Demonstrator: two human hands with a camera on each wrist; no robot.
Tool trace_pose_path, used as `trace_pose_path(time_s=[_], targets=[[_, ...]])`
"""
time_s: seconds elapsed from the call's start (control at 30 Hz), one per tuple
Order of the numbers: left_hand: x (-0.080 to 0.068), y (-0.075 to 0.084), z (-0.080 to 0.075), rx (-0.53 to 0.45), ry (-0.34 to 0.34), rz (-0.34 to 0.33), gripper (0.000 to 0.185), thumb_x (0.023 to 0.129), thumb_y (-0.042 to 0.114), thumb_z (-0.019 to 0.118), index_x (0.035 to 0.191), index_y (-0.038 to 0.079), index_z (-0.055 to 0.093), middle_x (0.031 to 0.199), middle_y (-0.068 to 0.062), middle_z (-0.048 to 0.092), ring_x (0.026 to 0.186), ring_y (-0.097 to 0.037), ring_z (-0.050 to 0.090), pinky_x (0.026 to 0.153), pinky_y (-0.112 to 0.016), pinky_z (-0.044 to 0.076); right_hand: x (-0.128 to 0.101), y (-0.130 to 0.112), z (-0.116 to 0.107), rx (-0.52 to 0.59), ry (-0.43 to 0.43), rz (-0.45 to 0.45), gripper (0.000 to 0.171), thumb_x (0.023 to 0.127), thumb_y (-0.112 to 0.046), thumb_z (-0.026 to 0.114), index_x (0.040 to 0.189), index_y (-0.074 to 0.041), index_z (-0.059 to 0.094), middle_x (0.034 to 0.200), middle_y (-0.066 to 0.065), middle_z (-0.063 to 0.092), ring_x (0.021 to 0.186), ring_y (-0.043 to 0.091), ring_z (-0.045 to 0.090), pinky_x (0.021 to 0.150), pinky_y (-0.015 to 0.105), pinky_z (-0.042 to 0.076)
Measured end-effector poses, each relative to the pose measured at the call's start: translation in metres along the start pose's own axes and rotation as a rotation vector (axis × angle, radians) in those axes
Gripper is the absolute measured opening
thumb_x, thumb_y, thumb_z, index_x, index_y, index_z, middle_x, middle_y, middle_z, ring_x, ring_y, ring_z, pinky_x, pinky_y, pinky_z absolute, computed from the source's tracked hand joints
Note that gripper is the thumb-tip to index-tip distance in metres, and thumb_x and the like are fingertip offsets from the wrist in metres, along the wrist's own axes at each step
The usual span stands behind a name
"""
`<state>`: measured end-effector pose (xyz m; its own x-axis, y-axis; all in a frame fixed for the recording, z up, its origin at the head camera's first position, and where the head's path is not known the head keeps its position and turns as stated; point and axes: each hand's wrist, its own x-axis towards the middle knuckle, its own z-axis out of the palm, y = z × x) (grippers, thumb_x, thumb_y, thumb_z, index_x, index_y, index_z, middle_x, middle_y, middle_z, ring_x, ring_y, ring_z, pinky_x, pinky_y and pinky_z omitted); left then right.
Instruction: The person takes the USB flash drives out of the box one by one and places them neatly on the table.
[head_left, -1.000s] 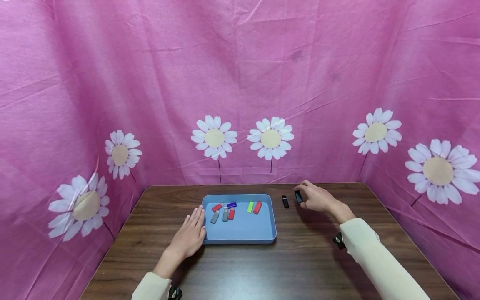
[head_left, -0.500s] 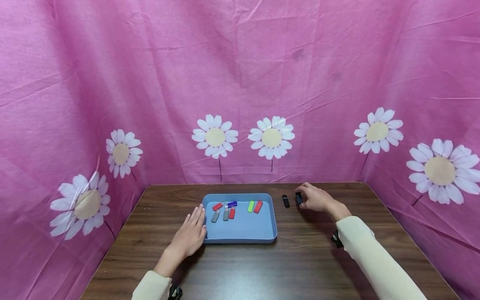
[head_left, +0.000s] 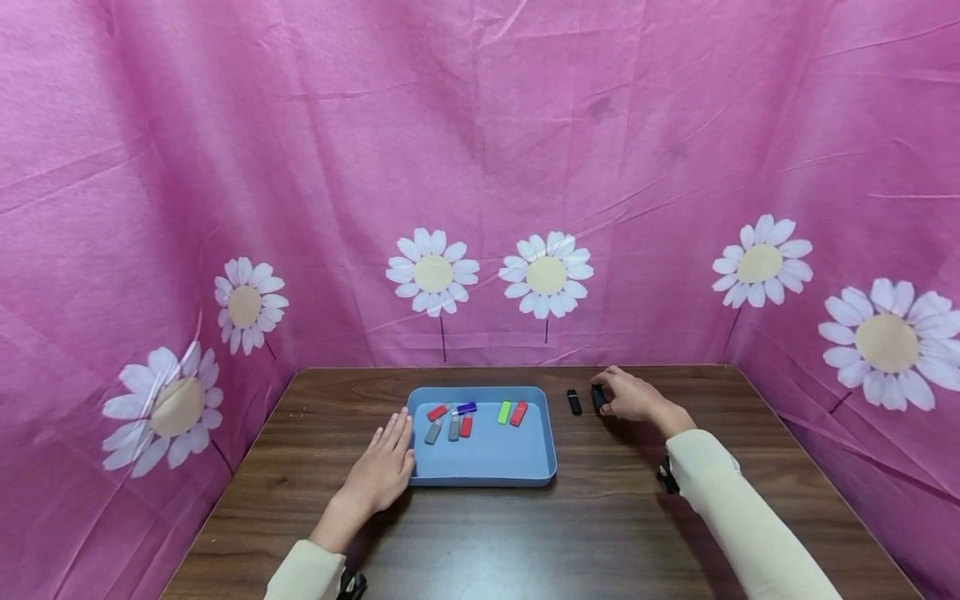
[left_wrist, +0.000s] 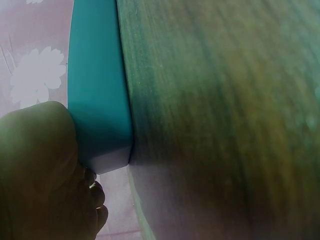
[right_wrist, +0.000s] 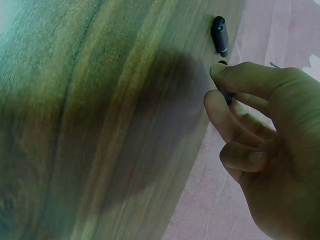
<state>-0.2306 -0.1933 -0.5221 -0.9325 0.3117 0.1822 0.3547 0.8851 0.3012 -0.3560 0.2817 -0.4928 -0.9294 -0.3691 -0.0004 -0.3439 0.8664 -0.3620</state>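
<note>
Item 1, black drive (head_left: 597, 397): a small dark USB stick on the table's far right part, at about 3 o'clock from the tray. Your right hand (head_left: 632, 397) pinches it, fingertips (right_wrist: 218, 70) curled round it; in the right wrist view most of the drive is hidden behind those fingers, only a dark sliver showing.

Item 2, second black drive (head_left: 573, 402): lies free on the wood just beside the first, at its 9 o'clock, between your right hand and the tray. In the right wrist view it sits just beyond your fingertips, apart from them.

Item 3, blue tray (head_left: 487, 467): shallow, rectangular, at table centre. Your left hand (head_left: 381, 472) lies flat at its 8 o'clock, fingers straight and together, their tips against the tray's left wall; the left wrist view shows the hand touching that wall.

Item 4, tray contents, along the far edge: red drive (head_left: 437, 412), blue-purple drive (head_left: 466, 408), two grey drives (head_left: 432, 432), a second red one (head_left: 466, 427), green drive (head_left: 504, 412), and a third red one (head_left: 518, 413) just beside it.

Item 5, wooden table (head_left: 600, 533): dark brown grain.

Item 6, pink cloth (head_left: 480, 167): printed with white daisies, hung on three sides.
</note>
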Motion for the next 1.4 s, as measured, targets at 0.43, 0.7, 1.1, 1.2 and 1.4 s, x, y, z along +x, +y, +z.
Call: trace_pose_path(time_s=[0.43, 0.7, 1.1, 1.2, 1.4], targets=[[0.000, 0.001, 0.000, 0.026, -0.054, -0.043, 0.058, 0.112, 0.019, 0.046, 0.161, -0.009, 0.036, 0.174, -0.023, 0.028, 0.163, -0.041, 0.027, 0.132, -0.058, 0.026, 0.002, 0.000, 0.012, 0.038, -0.012, -0.012, 0.054, 0.087, -0.004, 0.081, 0.138, 0.004, 0.064, 0.134, 0.023, 0.060, 0.082, 0.019, 0.068, 0.078, 0.039, 0.058], [0.001, 0.001, 0.000, 0.016, -0.057, -0.047, 0.058, 0.112, 0.020, 0.046, 0.161, -0.010, 0.035, 0.174, -0.024, 0.027, 0.163, -0.041, 0.026, 0.132, -0.059, 0.026, 0.001, -0.001, 0.014, 0.076, -0.057, 0.038, 0.055, 0.091, -0.006, 0.080, 0.142, 0.004, 0.061, 0.139, 0.026, 0.057, 0.064, 0.011, 0.065, 0.068, 0.032, 0.056], [0.001, 0.001, -0.001, 0.026, -0.059, -0.045, 0.058, 0.112, 0.019, 0.046, 0.161, -0.010, 0.035, 0.174, -0.023, 0.028, 0.163, -0.041, 0.027, 0.132, -0.059, 0.026, -0.002, -0.004, 0.014, 0.120, -0.052, 0.031, 0.050, 0.092, -0.001, 0.076, 0.140, 0.005, 0.061, 0.139, 0.025, 0.058, 0.063, 0.011, 0.065, 0.061, 0.029, 0.057], [0.001, 0.002, -0.001, 0.022, -0.051, -0.041, 0.058, 0.111, 0.018, 0.046, 0.161, -0.010, 0.036, 0.174, -0.024, 0.028, 0.162, -0.042, 0.028, 0.131, -0.059, 0.027, -0.001, -0.005, 0.015, 0.112, -0.047, 0.030, 0.050, 0.092, -0.001, 0.076, 0.140, 0.005, 0.061, 0.140, 0.026, 0.057, 0.062, 0.011, 0.066, 0.061, 0.030, 0.057], [0.002, 0.001, -0.002, 0.026, -0.069, -0.051, 0.059, 0.112, 0.019, 0.045, 0.162, -0.010, 0.033, 0.175, -0.024, 0.026, 0.163, -0.042, 0.026, 0.132, -0.059, 0.026, -0.002, -0.004, 0.015, 0.115, -0.051, 0.032, 0.052, 0.092, -0.001, 0.076, 0.141, 0.004, 0.060, 0.142, 0.027, 0.056, 0.062, 0.012, 0.065, 0.058, 0.030, 0.056]])
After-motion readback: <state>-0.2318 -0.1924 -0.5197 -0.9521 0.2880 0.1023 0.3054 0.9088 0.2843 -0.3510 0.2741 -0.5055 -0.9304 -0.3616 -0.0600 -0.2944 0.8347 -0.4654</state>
